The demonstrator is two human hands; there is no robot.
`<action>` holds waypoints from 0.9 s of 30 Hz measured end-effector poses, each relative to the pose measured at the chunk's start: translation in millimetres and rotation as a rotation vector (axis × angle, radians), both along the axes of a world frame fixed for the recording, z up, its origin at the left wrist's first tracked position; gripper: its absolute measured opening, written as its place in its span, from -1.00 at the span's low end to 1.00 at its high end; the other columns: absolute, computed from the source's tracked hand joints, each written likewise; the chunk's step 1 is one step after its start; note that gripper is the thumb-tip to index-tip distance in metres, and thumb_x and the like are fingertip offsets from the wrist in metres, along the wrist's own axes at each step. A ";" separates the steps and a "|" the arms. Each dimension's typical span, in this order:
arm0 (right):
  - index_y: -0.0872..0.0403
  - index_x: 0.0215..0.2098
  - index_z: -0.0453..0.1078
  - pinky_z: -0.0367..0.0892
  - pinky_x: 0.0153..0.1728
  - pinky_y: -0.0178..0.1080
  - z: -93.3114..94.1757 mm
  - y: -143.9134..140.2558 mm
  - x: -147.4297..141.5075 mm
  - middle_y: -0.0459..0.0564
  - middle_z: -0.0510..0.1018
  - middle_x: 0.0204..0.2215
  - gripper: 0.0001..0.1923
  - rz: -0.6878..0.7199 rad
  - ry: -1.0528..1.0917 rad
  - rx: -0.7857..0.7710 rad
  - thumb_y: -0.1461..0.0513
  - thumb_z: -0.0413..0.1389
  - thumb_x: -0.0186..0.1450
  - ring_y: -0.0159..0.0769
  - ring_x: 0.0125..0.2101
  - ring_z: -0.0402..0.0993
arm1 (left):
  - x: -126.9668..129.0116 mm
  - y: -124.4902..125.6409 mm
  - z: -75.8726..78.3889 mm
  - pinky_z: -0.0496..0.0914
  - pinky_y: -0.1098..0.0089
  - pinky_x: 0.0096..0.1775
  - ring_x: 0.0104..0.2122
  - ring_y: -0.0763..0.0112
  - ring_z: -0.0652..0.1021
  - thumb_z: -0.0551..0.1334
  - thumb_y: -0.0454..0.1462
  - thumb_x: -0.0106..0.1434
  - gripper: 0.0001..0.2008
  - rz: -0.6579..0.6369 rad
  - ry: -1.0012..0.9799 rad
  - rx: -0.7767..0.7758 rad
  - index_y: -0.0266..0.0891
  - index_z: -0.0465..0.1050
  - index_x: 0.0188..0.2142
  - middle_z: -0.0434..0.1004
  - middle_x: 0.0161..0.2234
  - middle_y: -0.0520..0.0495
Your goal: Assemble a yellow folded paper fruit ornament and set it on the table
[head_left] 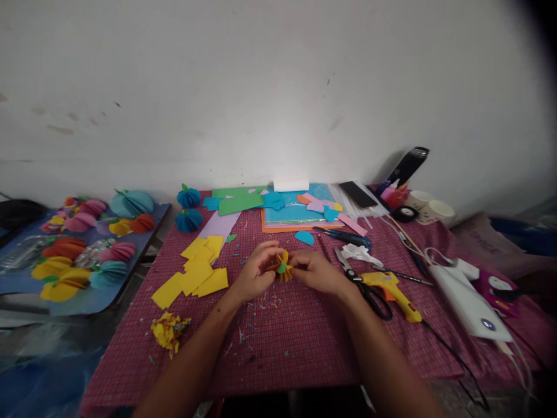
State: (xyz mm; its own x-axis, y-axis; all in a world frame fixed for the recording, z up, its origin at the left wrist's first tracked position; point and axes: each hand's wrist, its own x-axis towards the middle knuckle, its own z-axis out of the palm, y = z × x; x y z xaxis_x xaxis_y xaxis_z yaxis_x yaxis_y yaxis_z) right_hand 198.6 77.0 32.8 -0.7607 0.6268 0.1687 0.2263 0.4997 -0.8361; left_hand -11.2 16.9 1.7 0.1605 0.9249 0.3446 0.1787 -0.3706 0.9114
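Yellow paper ornament (285,271) is held between left hand (257,273) and right hand (319,271) at opposite sides, apparently to steady its folds.

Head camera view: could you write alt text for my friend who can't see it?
A person's left hand and right hand hold a small yellow paper ornament over a red checked tablecloth. Yellow paper pieces lie to the left, scissors and a yellow glue gun to the right.

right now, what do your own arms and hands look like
The left forearm and right forearm are bare, with no sleeves in view. The left hand and right hand wear no gloves. No watch shows. The left forearm has a small dark spot near the wrist.
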 end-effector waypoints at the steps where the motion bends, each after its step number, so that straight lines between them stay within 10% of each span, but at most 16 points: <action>1: 0.03 -0.43 0.45 0.34 -0.22 -0.26 0.6 -0.6 -0.6 -0.07 0.57 -0.32 -0.83 0.004 0.005 -0.010 0.32 0.04 0.26 -0.30 -0.29 0.47 | 0.1 -0.6 0.3 0.29 0.11 0.21 0.25 0.12 0.30 0.16 -0.47 0.10 -0.44 -0.017 0.002 0.004 -0.09 0.40 0.10 0.21 0.25 -0.17; 19: 0.09 -0.44 0.36 0.18 -0.46 -0.34 -10.5 7.3 5.5 -0.14 0.39 -0.54 -0.62 -0.157 0.009 -0.085 0.05 -0.05 0.42 -0.39 -0.50 0.29 | 1.9 1.7 -7.0 0.21 0.06 0.26 0.33 0.10 0.15 0.11 -0.54 0.05 -0.27 -0.052 0.006 -0.012 -0.04 0.28 0.21 0.06 0.34 -0.11; 27: 0.06 -0.13 0.40 0.33 -0.15 -0.21 -24.6 13.2 0.9 -0.02 0.53 -0.19 -0.81 -0.363 0.095 0.013 0.23 0.06 0.31 -0.28 -0.21 0.44 | 2.6 4.5 -9.7 0.22 0.08 0.25 0.32 0.14 0.17 0.11 -0.57 0.05 -0.26 0.060 0.100 0.027 -0.07 0.26 0.22 0.08 0.32 -0.14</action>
